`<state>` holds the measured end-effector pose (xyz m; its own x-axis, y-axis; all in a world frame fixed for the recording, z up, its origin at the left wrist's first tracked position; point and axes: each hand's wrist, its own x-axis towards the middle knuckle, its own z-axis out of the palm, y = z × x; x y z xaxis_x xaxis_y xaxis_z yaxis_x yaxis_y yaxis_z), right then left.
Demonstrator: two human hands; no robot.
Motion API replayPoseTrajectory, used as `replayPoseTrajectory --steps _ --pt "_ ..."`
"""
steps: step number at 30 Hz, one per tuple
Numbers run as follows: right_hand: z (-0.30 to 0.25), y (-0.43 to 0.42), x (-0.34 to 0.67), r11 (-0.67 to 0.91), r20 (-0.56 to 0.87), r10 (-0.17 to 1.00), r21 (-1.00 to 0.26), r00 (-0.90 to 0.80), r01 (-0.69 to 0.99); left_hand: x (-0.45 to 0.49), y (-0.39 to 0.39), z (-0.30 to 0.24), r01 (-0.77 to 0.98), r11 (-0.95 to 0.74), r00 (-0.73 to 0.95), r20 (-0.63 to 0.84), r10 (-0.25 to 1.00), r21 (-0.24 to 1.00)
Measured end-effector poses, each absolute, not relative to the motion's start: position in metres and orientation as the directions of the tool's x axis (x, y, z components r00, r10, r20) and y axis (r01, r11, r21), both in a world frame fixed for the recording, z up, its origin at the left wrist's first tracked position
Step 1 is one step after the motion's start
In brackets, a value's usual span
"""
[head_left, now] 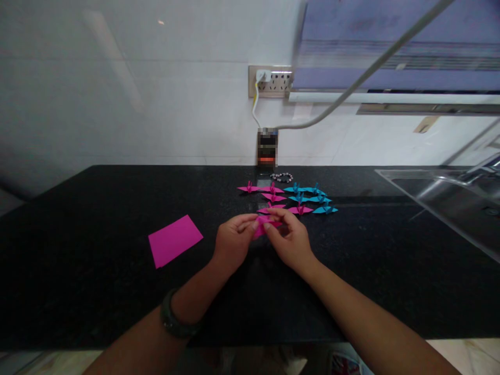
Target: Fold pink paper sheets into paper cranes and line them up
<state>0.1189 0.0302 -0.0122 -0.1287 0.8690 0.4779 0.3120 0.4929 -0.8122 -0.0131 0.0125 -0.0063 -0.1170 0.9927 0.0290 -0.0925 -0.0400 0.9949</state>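
Both my hands meet over the black countertop (97, 219) and pinch one small folded piece of pink paper (262, 227). My left hand (231, 247) grips its left side with closed fingers, and a dark watch sits on that wrist. My right hand (288, 240) pinches the right side. Just beyond my fingers lie several finished pink paper cranes (272, 197) and several blue paper cranes (312, 199) in rows. A flat pink paper sheet (174, 240) lies to the left of my left hand.
A steel sink (449, 200) is set into the counter at the right. A phone (267, 148) leans against the wall under a wall socket (270, 81), with a white cable plugged in. A beaded bracelet (282, 177) lies beside the phone.
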Motion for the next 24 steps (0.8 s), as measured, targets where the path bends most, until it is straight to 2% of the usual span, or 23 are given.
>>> replayPoseTrajectory --steps 2,4,9,13,17,20,24 --pt "-0.0112 0.0298 0.1181 0.419 0.403 0.908 -0.886 -0.118 0.199 -0.0142 0.0139 -0.0051 -0.155 -0.022 -0.146 -0.001 0.989 0.988" --pt "-0.0111 0.0300 0.1179 0.407 0.386 0.911 -0.899 -0.149 0.162 -0.0149 0.0143 -0.0038 -0.199 -0.014 -0.148 -0.016 0.989 0.980" --pt "-0.0147 0.0332 0.1192 0.412 0.387 0.911 -0.878 -0.145 0.245 -0.0143 0.0141 -0.0032 -0.185 -0.001 -0.119 -0.022 0.993 0.983" --pt "-0.0170 0.0348 0.1197 0.379 0.356 0.925 -0.891 -0.136 0.249 -0.0140 0.0149 -0.0055 -0.190 -0.018 -0.095 0.000 0.995 0.982" --pt "-0.0162 0.0342 0.1193 0.406 0.384 0.914 -0.879 -0.133 0.249 -0.0150 0.0136 -0.0061 -0.121 -0.008 -0.035 0.003 0.999 0.993" --pt "-0.0148 0.0336 0.1190 0.448 0.431 0.894 -0.856 -0.124 0.259 -0.0152 0.0116 -0.0042 -0.050 0.070 0.013 -0.069 0.998 0.996" --pt "-0.0136 0.0326 0.1188 0.497 0.478 0.868 -0.826 -0.136 0.265 -0.0140 0.0098 0.0007 -0.043 0.094 0.044 -0.092 0.995 0.995"
